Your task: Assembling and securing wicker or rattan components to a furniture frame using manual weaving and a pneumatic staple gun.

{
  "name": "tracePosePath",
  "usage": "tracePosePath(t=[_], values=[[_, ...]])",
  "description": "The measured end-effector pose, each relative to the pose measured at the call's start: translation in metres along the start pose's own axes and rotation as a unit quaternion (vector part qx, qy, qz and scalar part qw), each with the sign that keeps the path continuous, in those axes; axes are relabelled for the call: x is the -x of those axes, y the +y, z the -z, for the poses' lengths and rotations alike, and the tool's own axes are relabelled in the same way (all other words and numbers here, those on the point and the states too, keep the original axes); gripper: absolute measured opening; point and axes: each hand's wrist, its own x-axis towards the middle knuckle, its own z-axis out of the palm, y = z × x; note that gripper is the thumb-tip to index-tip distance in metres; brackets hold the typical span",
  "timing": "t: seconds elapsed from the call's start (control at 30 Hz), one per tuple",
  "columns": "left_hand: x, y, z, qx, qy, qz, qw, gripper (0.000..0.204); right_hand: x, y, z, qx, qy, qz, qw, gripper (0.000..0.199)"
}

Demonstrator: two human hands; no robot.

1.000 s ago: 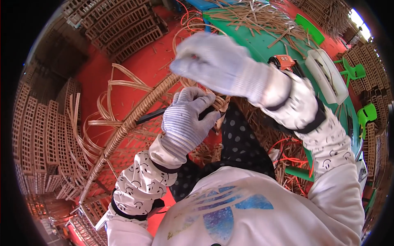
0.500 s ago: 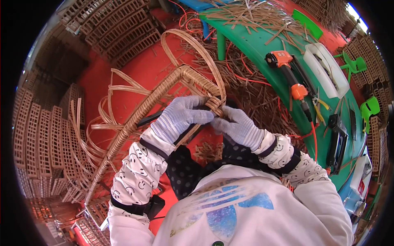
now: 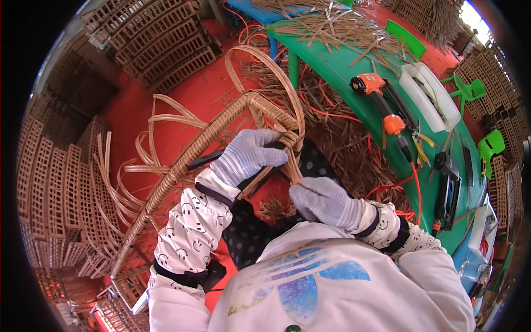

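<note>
A person wears striped gloves on both hands. The left hand (image 3: 247,155) sits near the middle of the view. Its thumb and fingers grasp the brown frame (image 3: 202,138) close to the wrapped end. The right hand (image 3: 326,203) is at four o'clock from the left one. It is closed around the end of a flat tan strip (image 3: 295,167), which comes down straight from the wraps.

The frame is wound with strip. It has a corner at twelve o'clock from the middle, and one long side slants down to eight o'clock. A big strip loop (image 3: 293,83) curves up past that corner. More loose strips (image 3: 145,145) curl out at nine o'clock.

At two o'clock, an orange and black air tool (image 3: 381,104) lies on the green table (image 3: 338,67), with a white tray (image 3: 442,124) just beyond it. A pile of strip bits (image 3: 323,30) lies at one o'clock. A black tool (image 3: 447,191) is at three o'clock.
</note>
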Motion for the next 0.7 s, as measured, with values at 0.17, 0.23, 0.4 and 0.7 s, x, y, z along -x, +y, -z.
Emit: tracePosePath(t=[0.17,0.23,0.4,0.7], values=[[0.006,0.001,-0.008,-0.200,0.085,-0.065,0.974,0.051,-0.024,-0.038,0.037,0.034,-0.058,-0.091,0.994,0.030],[0.007,-0.005,-0.012,-0.254,0.119,-0.066,0.957,0.052,-0.044,-0.053,0.045,0.140,-0.093,-0.091,0.982,0.027],[-0.004,-0.017,-0.007,-0.280,0.185,-0.025,0.942,0.046,-0.111,-0.071,0.027,0.444,-0.212,0.042,0.870,0.023],[-0.005,-0.022,0.000,0.070,0.158,0.014,0.985,0.025,-0.081,-0.049,0.056,0.217,0.086,0.201,0.951,0.018]])
